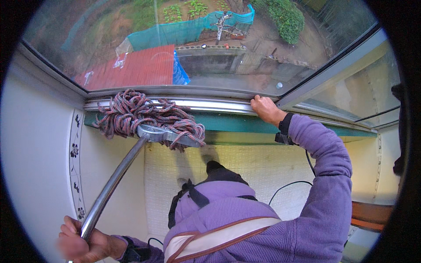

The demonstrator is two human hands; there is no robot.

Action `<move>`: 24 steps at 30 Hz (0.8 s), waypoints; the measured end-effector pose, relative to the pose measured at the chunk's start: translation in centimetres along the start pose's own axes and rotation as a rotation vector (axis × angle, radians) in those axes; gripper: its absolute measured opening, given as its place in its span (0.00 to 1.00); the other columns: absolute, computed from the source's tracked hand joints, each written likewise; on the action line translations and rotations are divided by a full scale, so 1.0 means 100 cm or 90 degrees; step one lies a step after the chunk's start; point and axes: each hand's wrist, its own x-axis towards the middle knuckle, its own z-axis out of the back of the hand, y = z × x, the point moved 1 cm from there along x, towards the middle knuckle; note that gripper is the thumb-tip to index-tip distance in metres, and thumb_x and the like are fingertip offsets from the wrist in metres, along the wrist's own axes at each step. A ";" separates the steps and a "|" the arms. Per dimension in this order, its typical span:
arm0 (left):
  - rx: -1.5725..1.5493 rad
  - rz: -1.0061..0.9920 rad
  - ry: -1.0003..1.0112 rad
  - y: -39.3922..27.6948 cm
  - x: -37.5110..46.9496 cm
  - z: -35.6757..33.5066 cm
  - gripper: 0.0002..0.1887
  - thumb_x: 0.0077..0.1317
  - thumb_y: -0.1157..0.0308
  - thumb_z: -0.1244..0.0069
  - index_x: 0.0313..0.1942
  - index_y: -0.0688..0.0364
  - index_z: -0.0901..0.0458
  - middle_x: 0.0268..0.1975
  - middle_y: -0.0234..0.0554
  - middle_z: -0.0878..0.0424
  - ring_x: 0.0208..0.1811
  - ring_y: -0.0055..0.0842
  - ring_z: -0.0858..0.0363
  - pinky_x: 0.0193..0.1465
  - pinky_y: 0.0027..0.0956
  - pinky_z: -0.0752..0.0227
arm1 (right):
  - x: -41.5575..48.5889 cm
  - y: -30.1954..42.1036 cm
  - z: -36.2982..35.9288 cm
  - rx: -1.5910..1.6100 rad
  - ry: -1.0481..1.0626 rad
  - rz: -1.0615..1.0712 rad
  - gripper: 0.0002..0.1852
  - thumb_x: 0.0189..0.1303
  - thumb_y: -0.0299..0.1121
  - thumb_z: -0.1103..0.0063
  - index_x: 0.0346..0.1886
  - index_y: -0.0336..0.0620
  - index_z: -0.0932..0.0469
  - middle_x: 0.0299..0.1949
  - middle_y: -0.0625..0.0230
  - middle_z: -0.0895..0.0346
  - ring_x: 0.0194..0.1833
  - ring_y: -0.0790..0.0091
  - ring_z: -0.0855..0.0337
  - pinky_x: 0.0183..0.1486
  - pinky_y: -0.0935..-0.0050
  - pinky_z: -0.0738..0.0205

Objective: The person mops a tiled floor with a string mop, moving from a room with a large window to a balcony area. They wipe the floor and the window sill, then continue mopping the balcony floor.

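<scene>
My left hand (87, 241) grips the metal handle (115, 185) of a string mop at the lower left. The mop head (144, 113), a bundle of reddish-grey cords in a metal clamp (167, 134), lies on the left part of the metal window track (210, 104) and hangs over the green sill edge (230, 122). My right hand (268, 109) is at the bottom right corner of the window, its curled fingers touching the lower frame. Whether those fingers pinch the frame or only rest on it is hidden.
Behind the window glass (210, 74) lie a red corrugated roof (141, 69), teal netting (171, 33) and a yard far below. A tiled wall (39, 131) stands close on the left. Right of my right hand is another glass pane (358, 88). A black cable (286, 185) loops beside my body.
</scene>
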 end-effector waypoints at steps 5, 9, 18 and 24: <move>0.014 0.000 0.013 0.000 0.002 0.007 0.22 0.63 0.64 0.48 0.16 0.48 0.43 0.16 0.24 0.47 0.23 0.16 0.48 0.43 0.26 0.45 | -0.003 -0.005 0.001 0.038 -0.052 0.035 0.03 0.49 0.23 0.44 0.29 0.36 0.26 0.30 0.50 0.26 0.34 0.49 0.20 0.35 0.55 0.24; 0.003 -0.002 0.005 0.001 0.003 0.009 0.22 0.62 0.64 0.48 0.16 0.48 0.43 0.16 0.24 0.47 0.22 0.17 0.48 0.43 0.26 0.45 | -0.009 -0.012 -0.004 0.090 -0.059 -0.051 0.04 0.51 0.25 0.44 0.30 0.37 0.28 0.31 0.52 0.26 0.34 0.47 0.21 0.35 0.53 0.25; 0.003 -0.005 0.007 0.003 0.003 0.001 0.22 0.64 0.64 0.50 0.16 0.47 0.44 0.16 0.24 0.47 0.23 0.16 0.48 0.44 0.26 0.45 | -0.030 -0.010 -0.006 0.238 -0.266 -0.142 0.04 0.53 0.28 0.42 0.30 0.39 0.26 0.32 0.55 0.26 0.34 0.49 0.20 0.35 0.55 0.25; -0.023 -0.005 0.017 0.004 0.008 -0.005 0.21 0.63 0.66 0.50 0.16 0.48 0.44 0.16 0.24 0.47 0.22 0.16 0.48 0.43 0.26 0.45 | -0.013 -0.008 0.003 0.064 -0.091 -0.075 0.03 0.53 0.27 0.45 0.29 0.38 0.24 0.32 0.54 0.24 0.33 0.51 0.18 0.34 0.57 0.23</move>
